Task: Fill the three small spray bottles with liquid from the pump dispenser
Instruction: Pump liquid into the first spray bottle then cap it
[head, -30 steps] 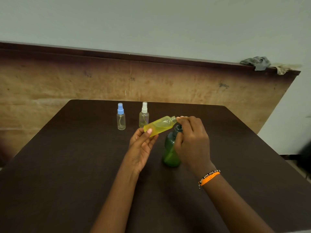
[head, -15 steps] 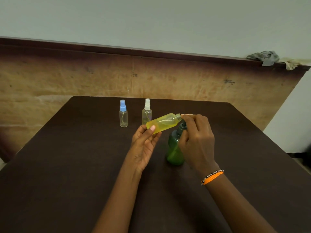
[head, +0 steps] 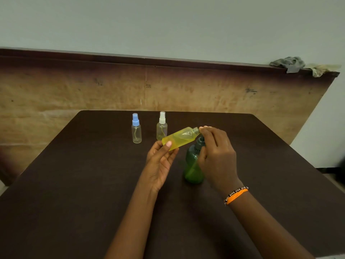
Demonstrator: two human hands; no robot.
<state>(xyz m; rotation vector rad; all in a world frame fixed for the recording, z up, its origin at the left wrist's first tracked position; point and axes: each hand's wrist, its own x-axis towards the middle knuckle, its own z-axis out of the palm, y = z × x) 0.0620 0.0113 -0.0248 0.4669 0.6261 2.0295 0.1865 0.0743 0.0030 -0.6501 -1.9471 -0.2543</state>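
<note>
My left hand point(head: 160, 161) holds a small yellow bottle point(head: 179, 138) by its base, tilted, with its uncapped threaded neck pointing right toward the pump head. My right hand point(head: 214, 156) sits over the top of the green pump dispenser point(head: 193, 165), which stands on the dark table point(head: 74, 184); its fingers curl round the dark pump head and hide most of it, with the fingertips at the yellow bottle's mouth. Two clear spray bottles stand upright further back: one with a blue cap point(head: 136, 128) and one with a white cap point(head: 161, 126).
A wooden panel point(head: 112, 90) runs behind the table below a pale wall. Crumpled cloths point(head: 288, 63) lie on the panel's top ledge at the far right. The table's right edge drops off to the floor.
The hands and yellow bottle keep the same pose at the pump head. The view shifted slightly between frames.
</note>
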